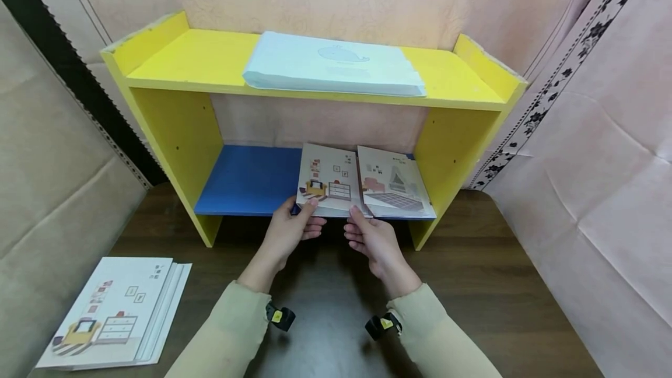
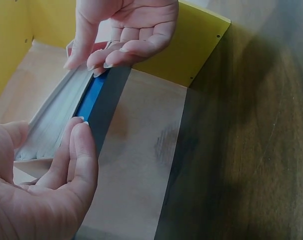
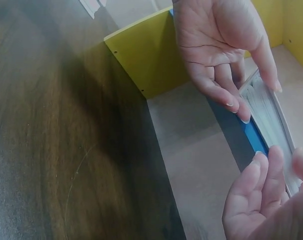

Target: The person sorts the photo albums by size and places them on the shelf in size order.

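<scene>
On the blue lower shelf (image 1: 247,177), a stack of white booklets (image 1: 336,174) with a furniture drawing on its cover lies flat. My left hand (image 1: 291,226) grips its near left corner, thumb on top and fingers at the front edge. At its near right corner my right hand (image 1: 375,244) holds it the same way. The left wrist view shows the stack's page edges (image 2: 56,117) between both hands. Close on the right lies another stack of booklets (image 1: 394,185), its cover showing a pink armchair.
The yellow shelf unit (image 1: 446,150) stands on a dark wooden table (image 1: 499,290). A pale blue packet with a whale drawing (image 1: 336,63) lies on its top board. More white booklets (image 1: 105,314) are stacked on the table at the left. Light cloth hangs around the sides.
</scene>
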